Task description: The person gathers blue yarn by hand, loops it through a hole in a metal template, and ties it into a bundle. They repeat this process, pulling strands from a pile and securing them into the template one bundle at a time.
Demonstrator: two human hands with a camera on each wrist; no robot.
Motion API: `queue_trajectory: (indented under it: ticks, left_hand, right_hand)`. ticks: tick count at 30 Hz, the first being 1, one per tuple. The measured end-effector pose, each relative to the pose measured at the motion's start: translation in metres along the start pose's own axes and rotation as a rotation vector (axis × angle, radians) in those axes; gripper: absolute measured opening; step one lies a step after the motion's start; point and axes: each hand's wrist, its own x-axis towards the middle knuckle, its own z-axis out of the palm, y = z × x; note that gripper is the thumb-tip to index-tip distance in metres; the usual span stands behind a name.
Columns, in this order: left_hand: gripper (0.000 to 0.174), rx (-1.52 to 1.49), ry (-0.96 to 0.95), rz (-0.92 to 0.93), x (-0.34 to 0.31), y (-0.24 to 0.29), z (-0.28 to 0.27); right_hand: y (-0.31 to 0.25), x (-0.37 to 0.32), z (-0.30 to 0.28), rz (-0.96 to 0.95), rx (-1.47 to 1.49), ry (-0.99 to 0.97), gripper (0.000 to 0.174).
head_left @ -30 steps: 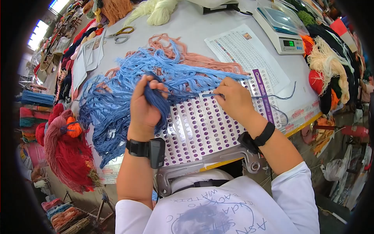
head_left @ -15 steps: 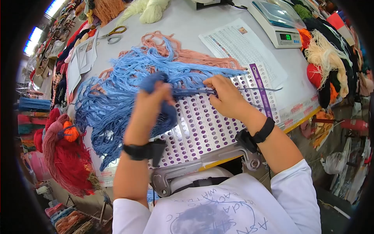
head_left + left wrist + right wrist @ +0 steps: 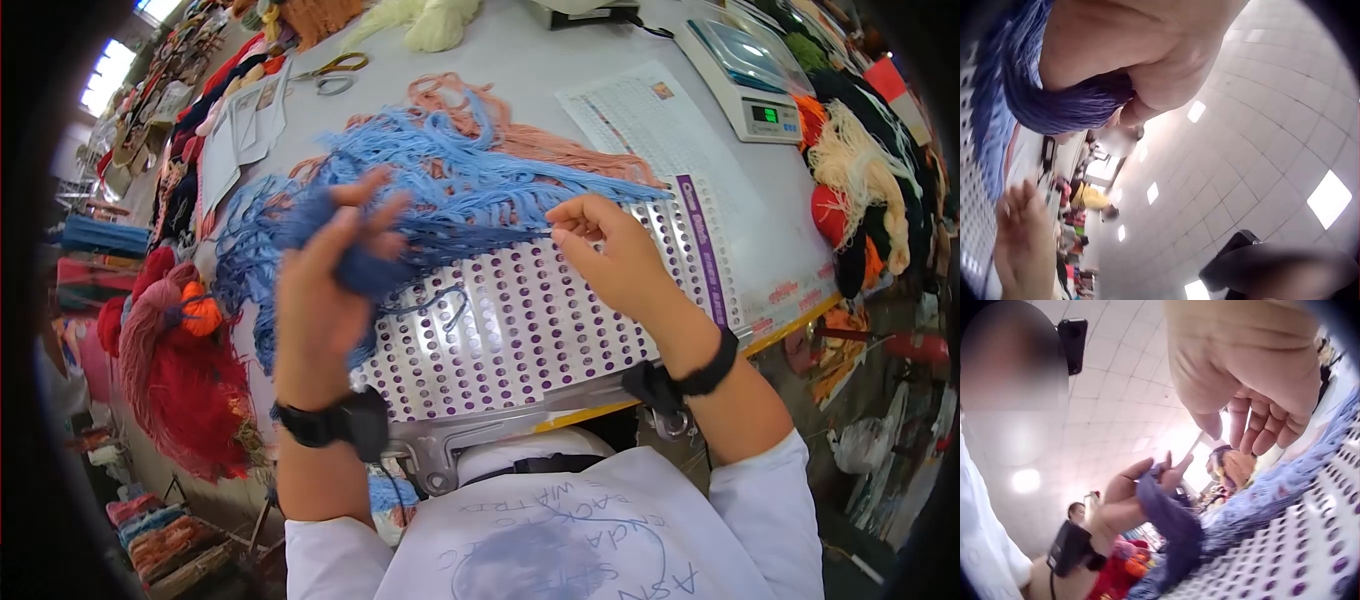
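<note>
A hank of dark blue yarn (image 3: 1169, 515) is looped over my left hand (image 3: 325, 290), caught between thumb and fingers. That hand is blurred in the head view, left of the white perforated board (image 3: 520, 330). The left wrist view shows the same yarn (image 3: 1066, 106) wrapping under the hand. My right hand (image 3: 615, 245) hovers above the board, its fingers (image 3: 1260, 431) loosely bent and thumb apart from them. Dark blue strands lie just left of its fingertips. A loose yarn end curls on the board. Light blue yarn (image 3: 410, 150) and salmon yarn (image 3: 560, 145) spread behind.
Scissors (image 3: 335, 67) and papers (image 3: 245, 125) lie at the back left. A printed chart (image 3: 640, 110) and a digital scale (image 3: 745, 85) are at the back right. Red yarn (image 3: 190, 400) hangs off the left edge, and more hanks (image 3: 855, 180) hang at the right.
My left hand has moved left with the dark blue hank. Strands that ran past my right hand are no longer there, and a loose end now lies on the board. My right fingers have loosened.
</note>
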Motion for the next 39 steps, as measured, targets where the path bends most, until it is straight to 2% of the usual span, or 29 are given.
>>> queue_trajectory:
  ticks: [2, 3, 4, 6, 7, 8, 9, 11, 14, 17, 18, 20, 24, 26, 27, 30, 32, 33, 35, 36, 38, 39]
  left_hand:
    - [0.039, -0.141, -0.207, -0.199, -0.016, -0.017, 0.026]
    - [0.047, -0.177, -0.181, -0.264, -0.024, -0.024, 0.036]
    - [0.05, -0.241, -0.235, -0.331, -0.028, -0.029, 0.04]
    - [0.054, -0.31, -0.29, -0.399, -0.033, -0.036, 0.043]
    - [0.053, -0.352, -0.299, -0.428, -0.036, -0.036, 0.045]
    - [0.052, -0.395, -0.304, -0.455, -0.039, -0.035, 0.046]
    - [0.052, -0.395, -0.298, -0.45, -0.041, -0.034, 0.047]
    - [0.052, -0.201, -0.25, -0.362, -0.044, -0.031, 0.046]
    - [0.048, -0.246, -0.279, -0.37, -0.043, -0.035, 0.035]
    - [0.046, -0.275, -0.261, -0.385, -0.042, -0.035, 0.034]
    - [0.046, -0.277, -0.26, -0.383, -0.043, -0.035, 0.034]
    - [0.038, -0.359, -0.2, -0.422, -0.044, -0.036, 0.036]
    - [0.038, -0.297, -0.208, -0.384, -0.046, -0.037, 0.035]
    - [0.044, -0.15, -0.166, -0.299, -0.047, -0.037, 0.034]
    - [0.044, -0.154, -0.159, -0.296, -0.048, -0.037, 0.032]
    - [0.042, -0.198, -0.063, -0.284, -0.047, -0.034, 0.028]
    - [0.041, -0.114, -0.2, -0.19, -0.044, -0.03, 0.029]
    - [0.041, -0.118, -0.2, -0.187, -0.043, -0.03, 0.027]
    - [0.04, -0.1, -0.342, -0.202, -0.038, -0.028, 0.021]
    - [0.04, -0.102, -0.344, -0.2, -0.034, -0.026, 0.011]
    - [0.039, -0.269, -0.769, -0.375, -0.027, -0.019, -0.025]
    - [0.036, -0.244, -0.665, -0.231, -0.028, -0.013, -0.048]
  right_hand:
    - [-0.032, -0.01, 0.01, -0.044, 0.111, -0.066, 0.024]
    - [-0.045, -0.014, 0.014, -0.084, 0.211, -0.117, 0.024]
    - [-0.055, -0.017, 0.019, -0.086, 0.213, -0.119, 0.024]
    - [-0.068, -0.023, 0.026, 0.133, 0.601, -0.261, 0.023]
    - [-0.069, -0.025, 0.026, 0.134, 0.599, -0.264, 0.023]
    - [-0.07, -0.027, 0.025, 0.218, 0.622, -0.273, 0.022]
    - [-0.071, -0.028, 0.026, 0.3, 0.645, -0.283, 0.021]
    - [-0.073, -0.031, 0.027, 0.319, 0.679, -0.281, 0.017]
    - [-0.071, -0.033, 0.03, 0.239, 0.773, -0.251, 0.013]
    - [-0.072, -0.035, 0.035, 0.297, 0.796, -0.199, 0.012]
    - [-0.071, -0.035, 0.035, 0.296, 0.794, -0.201, 0.012]
    - [-0.068, -0.035, 0.036, 0.176, 0.564, -0.27, 0.023]
    - [-0.07, -0.036, 0.037, 0.251, 0.596, -0.262, 0.018]
    - [-0.068, -0.037, 0.036, 0.233, 0.651, -0.275, 0.01]
    - [-0.068, -0.037, 0.039, 0.235, 0.648, -0.283, 0.01]
    - [-0.068, -0.037, 0.044, 0.186, 0.905, -0.167, 0.006]
    - [-0.062, -0.039, 0.039, 0.198, 0.906, -0.234, 0.008]
    - [-0.064, -0.039, 0.037, 0.198, 0.901, -0.236, 0.008]
    - [-0.071, -0.038, 0.03, 0.361, 1.058, -0.351, 0.013]
    - [-0.068, -0.037, 0.023, 0.359, 1.055, -0.35, 0.013]
    - [-0.054, -0.036, -0.009, 0.305, 1.299, -0.52, 0.018]
    - [-0.044, -0.04, -0.035, 0.245, 1.257, -0.423, 0.02]
